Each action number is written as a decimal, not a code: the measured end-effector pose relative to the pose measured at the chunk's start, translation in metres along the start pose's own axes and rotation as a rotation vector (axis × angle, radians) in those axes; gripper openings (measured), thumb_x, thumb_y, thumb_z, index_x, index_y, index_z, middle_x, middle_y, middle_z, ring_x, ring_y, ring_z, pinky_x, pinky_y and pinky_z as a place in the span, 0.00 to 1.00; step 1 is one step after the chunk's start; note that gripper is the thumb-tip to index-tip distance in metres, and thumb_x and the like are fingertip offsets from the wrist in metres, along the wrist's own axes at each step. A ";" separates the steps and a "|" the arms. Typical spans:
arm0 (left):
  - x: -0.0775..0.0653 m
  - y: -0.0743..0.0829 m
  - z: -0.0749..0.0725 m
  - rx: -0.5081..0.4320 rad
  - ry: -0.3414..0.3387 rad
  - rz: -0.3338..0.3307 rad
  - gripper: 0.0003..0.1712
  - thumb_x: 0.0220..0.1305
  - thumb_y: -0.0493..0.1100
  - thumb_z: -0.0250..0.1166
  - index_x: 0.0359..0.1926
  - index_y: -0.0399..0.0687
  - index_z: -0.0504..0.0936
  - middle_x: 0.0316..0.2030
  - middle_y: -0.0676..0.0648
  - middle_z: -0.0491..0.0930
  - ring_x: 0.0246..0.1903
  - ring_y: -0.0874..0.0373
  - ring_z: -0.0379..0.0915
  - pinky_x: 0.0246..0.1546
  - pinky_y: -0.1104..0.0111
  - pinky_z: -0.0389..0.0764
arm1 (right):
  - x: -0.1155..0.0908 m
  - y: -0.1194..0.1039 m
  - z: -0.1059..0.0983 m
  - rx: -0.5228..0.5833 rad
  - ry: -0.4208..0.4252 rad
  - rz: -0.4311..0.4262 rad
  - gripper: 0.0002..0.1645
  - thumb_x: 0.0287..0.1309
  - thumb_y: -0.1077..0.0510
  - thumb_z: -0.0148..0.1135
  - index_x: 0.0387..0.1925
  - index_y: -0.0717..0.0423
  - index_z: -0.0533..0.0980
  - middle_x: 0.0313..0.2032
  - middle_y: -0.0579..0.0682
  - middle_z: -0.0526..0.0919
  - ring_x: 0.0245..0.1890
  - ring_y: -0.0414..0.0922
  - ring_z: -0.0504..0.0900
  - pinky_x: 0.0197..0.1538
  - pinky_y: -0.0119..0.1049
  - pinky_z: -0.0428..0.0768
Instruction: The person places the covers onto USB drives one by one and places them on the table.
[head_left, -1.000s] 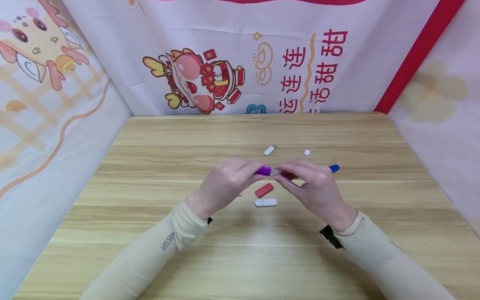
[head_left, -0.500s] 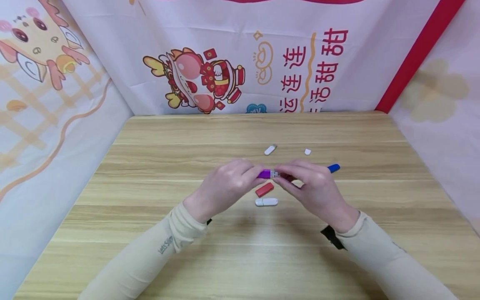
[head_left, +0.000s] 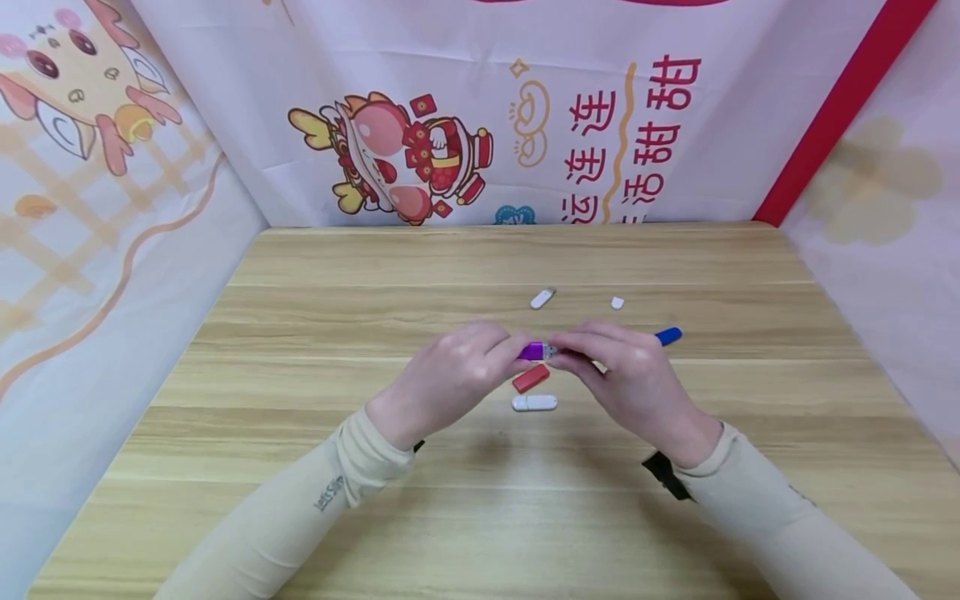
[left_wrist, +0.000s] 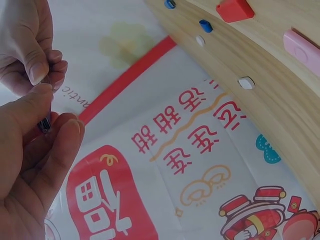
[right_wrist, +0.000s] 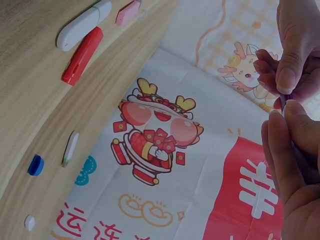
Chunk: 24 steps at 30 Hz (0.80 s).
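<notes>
My left hand (head_left: 453, 371) grips a purple USB flash drive (head_left: 532, 351) above the wooden table, its short metal plug (head_left: 549, 351) pointing right. Thumb and fingers of my right hand (head_left: 637, 375) pinch at the plug's end; I cannot tell whether a cap sits between them. In the left wrist view the drive's dark end (left_wrist: 45, 124) shows between my left thumb and fingers. Both hands' fingertips meet in the right wrist view, hiding most of the drive. Just below the hands in the head view lie a red flash drive (head_left: 531, 378) and a white one (head_left: 534, 403).
Beyond the hands lie a small white flash drive (head_left: 542, 298) and a white cap (head_left: 617, 303). A blue stick-shaped piece (head_left: 667, 336) shows behind my right hand. Wrist views add a pink flash drive (left_wrist: 305, 52) and a blue cap (right_wrist: 36, 165). Printed cloth walls border the table.
Both hands have dropped slightly toward the red drive, still on the purple flash drive. Less of its metal plug shows between the drive's body and my right fingertips.
</notes>
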<state>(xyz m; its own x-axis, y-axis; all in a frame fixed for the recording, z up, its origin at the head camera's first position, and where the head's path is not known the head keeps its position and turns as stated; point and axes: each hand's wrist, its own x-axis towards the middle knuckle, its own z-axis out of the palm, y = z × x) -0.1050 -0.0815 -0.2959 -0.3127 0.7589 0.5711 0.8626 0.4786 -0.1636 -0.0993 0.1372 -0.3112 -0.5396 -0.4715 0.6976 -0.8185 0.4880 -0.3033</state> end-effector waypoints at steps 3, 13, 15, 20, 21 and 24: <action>0.000 0.000 0.000 0.003 -0.001 0.000 0.14 0.56 0.41 0.66 0.42 0.36 0.80 0.31 0.46 0.81 0.31 0.59 0.78 0.37 0.71 0.79 | 0.001 0.000 0.001 0.004 0.008 -0.001 0.18 0.39 0.62 0.72 0.38 0.61 0.82 0.34 0.50 0.84 0.34 0.41 0.82 0.37 0.31 0.79; -0.001 0.000 0.000 0.024 -0.040 -0.009 0.14 0.57 0.39 0.65 0.44 0.35 0.79 0.33 0.45 0.81 0.33 0.58 0.78 0.38 0.70 0.79 | 0.004 0.000 0.004 0.001 0.015 0.014 0.17 0.40 0.63 0.71 0.37 0.61 0.82 0.33 0.50 0.84 0.34 0.41 0.83 0.37 0.31 0.79; -0.002 -0.001 0.001 0.028 -0.045 -0.013 0.14 0.57 0.38 0.65 0.44 0.35 0.79 0.34 0.44 0.81 0.34 0.57 0.78 0.39 0.70 0.78 | 0.005 0.001 0.006 -0.004 0.026 0.008 0.16 0.40 0.63 0.72 0.37 0.61 0.82 0.33 0.49 0.84 0.33 0.41 0.83 0.37 0.30 0.79; -0.002 -0.004 0.004 0.021 -0.052 -0.022 0.14 0.57 0.38 0.65 0.43 0.34 0.79 0.33 0.44 0.81 0.34 0.58 0.78 0.38 0.70 0.78 | 0.008 0.003 0.009 -0.021 0.020 0.006 0.15 0.41 0.63 0.72 0.36 0.60 0.82 0.31 0.49 0.84 0.32 0.40 0.82 0.36 0.29 0.79; -0.002 -0.005 0.005 0.013 -0.053 -0.025 0.14 0.57 0.39 0.65 0.43 0.34 0.79 0.33 0.44 0.81 0.34 0.58 0.79 0.38 0.71 0.79 | 0.009 0.004 0.009 -0.026 0.010 0.009 0.15 0.41 0.62 0.71 0.36 0.60 0.82 0.31 0.49 0.84 0.32 0.40 0.82 0.36 0.29 0.79; -0.003 -0.009 0.008 -0.024 -0.057 -0.040 0.15 0.58 0.41 0.64 0.43 0.35 0.80 0.33 0.45 0.82 0.33 0.58 0.79 0.36 0.71 0.79 | 0.011 0.007 0.011 -0.034 -0.028 0.020 0.14 0.43 0.62 0.71 0.36 0.60 0.82 0.31 0.49 0.84 0.32 0.40 0.83 0.35 0.31 0.80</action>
<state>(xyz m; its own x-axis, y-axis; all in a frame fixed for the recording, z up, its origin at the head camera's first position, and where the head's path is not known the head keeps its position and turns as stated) -0.1149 -0.0846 -0.3022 -0.3691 0.7635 0.5299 0.8580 0.4991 -0.1214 -0.1132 0.1276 -0.3127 -0.5615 -0.4812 0.6731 -0.8005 0.5218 -0.2948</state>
